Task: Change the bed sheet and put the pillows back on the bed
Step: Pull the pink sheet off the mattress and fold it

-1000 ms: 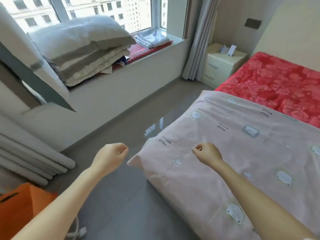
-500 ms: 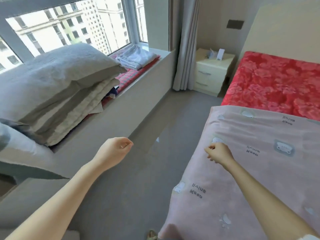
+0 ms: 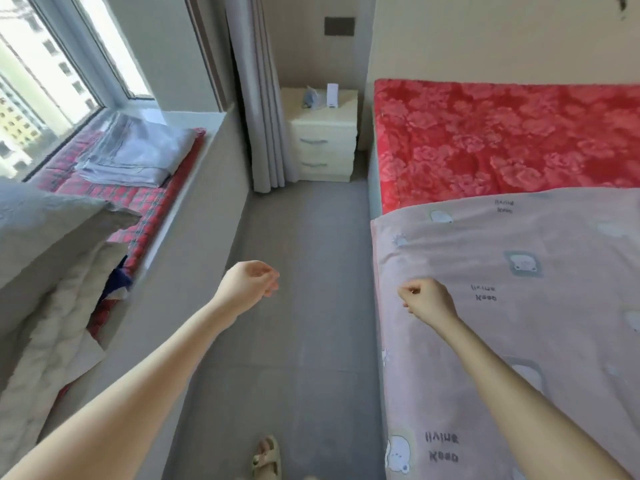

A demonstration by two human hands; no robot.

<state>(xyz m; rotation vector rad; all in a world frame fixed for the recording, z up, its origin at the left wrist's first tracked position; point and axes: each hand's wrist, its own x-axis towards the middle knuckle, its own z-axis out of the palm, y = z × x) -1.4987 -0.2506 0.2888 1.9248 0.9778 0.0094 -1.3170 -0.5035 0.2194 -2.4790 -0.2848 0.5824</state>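
The pink bear-print sheet (image 3: 519, 306) covers only the near part of the bed, its top edge lying across the red floral mattress cover (image 3: 502, 140), bare up to the headboard. In the last second we have walked from the foot corner up the bedside, so the bedside cabinet (image 3: 323, 140) now stands straight ahead. Our right hand (image 3: 427, 299) is curled shut over the sheet's edge; whether it pinches cloth we cannot tell. Our left hand (image 3: 249, 284) hangs loosely closed and empty above the floor. We judge the sheet must next be drawn headward. The pillow (image 3: 45, 230) waits on the window ledge (image 3: 194, 188).
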